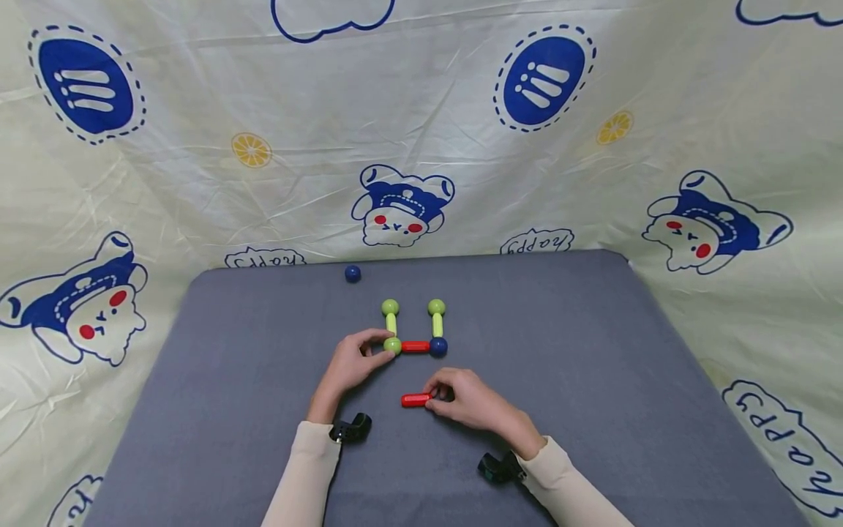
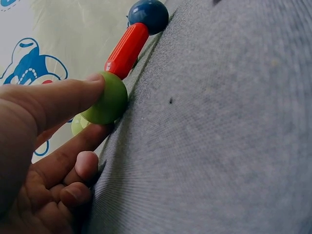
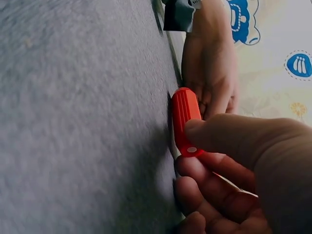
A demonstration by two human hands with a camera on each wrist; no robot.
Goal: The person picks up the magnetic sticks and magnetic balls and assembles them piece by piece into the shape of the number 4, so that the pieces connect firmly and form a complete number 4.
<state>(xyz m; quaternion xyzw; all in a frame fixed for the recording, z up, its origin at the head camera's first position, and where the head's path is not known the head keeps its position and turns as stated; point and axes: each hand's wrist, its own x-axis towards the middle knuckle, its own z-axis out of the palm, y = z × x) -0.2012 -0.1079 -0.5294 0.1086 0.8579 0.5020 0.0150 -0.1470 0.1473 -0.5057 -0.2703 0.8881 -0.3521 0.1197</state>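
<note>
My left hand (image 1: pixel 356 359) pinches a green ball (image 1: pixel 393 345) between thumb and finger, at the left corner of a U-shaped build of balls and rods. From that ball a red rod (image 1: pixel 416 346) runs right to a blue ball (image 1: pixel 438 346). Two light green rods, the left rod (image 1: pixel 391 324) and the right rod (image 1: pixel 437 325), point away from me, each topped by a green ball. Nearer to me, my right hand (image 1: pixel 470 399) holds a loose red rod (image 3: pixel 185 109) by its right end, between thumb and fingers. This rod lies apart from the build, low at the cloth.
A single blue ball (image 1: pixel 353 274) sits near the far edge of the grey cloth-covered table (image 1: pixel 560 351). Behind and at both sides hangs a pale printed sheet (image 1: pixel 421 88). Each wrist wears a black camera, the left camera (image 1: pixel 352 428) and the right camera (image 1: pixel 498 468).
</note>
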